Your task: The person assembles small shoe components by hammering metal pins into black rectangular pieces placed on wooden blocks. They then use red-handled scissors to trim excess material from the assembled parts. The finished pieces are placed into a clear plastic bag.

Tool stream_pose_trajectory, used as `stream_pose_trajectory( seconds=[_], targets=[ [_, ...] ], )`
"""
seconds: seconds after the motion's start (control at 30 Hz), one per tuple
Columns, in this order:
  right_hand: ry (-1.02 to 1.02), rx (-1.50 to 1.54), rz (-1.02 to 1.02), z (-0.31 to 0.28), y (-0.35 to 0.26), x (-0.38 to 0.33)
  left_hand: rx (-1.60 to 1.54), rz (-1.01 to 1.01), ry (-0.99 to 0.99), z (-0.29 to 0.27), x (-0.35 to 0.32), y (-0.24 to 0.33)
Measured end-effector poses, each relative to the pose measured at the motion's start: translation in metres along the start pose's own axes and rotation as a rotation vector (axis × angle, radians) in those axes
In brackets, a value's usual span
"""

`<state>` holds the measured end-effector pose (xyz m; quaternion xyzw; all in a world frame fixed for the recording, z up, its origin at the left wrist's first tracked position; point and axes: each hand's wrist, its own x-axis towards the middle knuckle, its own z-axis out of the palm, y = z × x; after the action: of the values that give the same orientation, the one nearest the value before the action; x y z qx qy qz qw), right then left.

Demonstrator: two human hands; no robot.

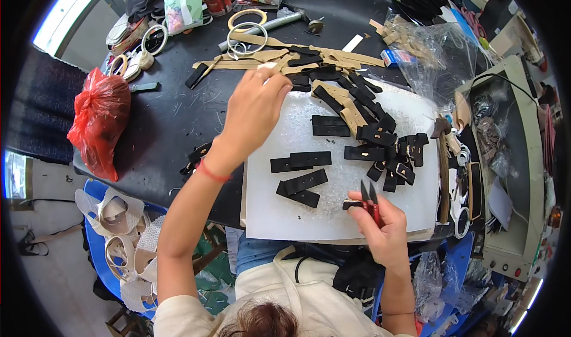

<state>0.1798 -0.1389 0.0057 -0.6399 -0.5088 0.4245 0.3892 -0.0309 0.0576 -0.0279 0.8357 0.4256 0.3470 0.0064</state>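
My left hand (257,110) reaches forward over the black table (166,117), its fingertips pinched on the end of a beige strap (269,67) at the near edge of a pile of beige and black straps (309,60). My right hand (383,218) rests at the front edge of a white cutting board (333,212) and grips small red-handled snips (370,199), blades pointing up. Black strap pieces (302,160) lie on the board between the hands, with a heap of black buckle straps (386,147) to the right.
A red plastic bag (98,120) sits at the table's left edge. Tape rolls (247,25), jars and a metal tube stand at the back. Clear plastic bags (434,52) and a machine (508,158) are on the right. White and beige shoe uppers (122,236) hang lower left.
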Motion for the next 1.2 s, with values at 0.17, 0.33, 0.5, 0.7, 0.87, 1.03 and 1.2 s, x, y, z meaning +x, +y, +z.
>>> stream_pose_trajectory(
  seconds=[0.17, 0.33, 0.5, 0.7, 0.87, 1.03, 1.2],
  targets=[
    [-0.031, 0.071, -0.06, 0.003, -0.009, 0.001, -0.988, -0.692, -0.365, -0.05, -0.046, 0.081],
    [-0.026, -0.077, -0.512, 0.008, -0.021, 0.014, -1.179, -0.746, -0.447, -0.072, -0.066, 0.11],
    [0.034, -0.125, -0.485, 0.01, -0.02, 0.007, -1.183, -0.686, -0.461, -0.077, -0.069, 0.116],
    [0.026, -0.101, -0.464, 0.011, -0.014, 0.01, -1.053, -0.489, -0.305, -0.076, -0.079, 0.124],
    [0.002, 0.105, -0.279, 0.013, 0.0, 0.012, -0.985, -0.457, -0.291, -0.063, -0.086, 0.122],
    [-0.139, 0.586, 0.229, 0.009, -0.023, 0.017, -1.28, -0.712, -0.308, -0.056, -0.092, 0.122],
    [-0.188, 0.572, 0.157, 0.015, -0.011, 0.016, -1.484, -0.873, -0.435, -0.06, -0.086, 0.122]
  ],
)
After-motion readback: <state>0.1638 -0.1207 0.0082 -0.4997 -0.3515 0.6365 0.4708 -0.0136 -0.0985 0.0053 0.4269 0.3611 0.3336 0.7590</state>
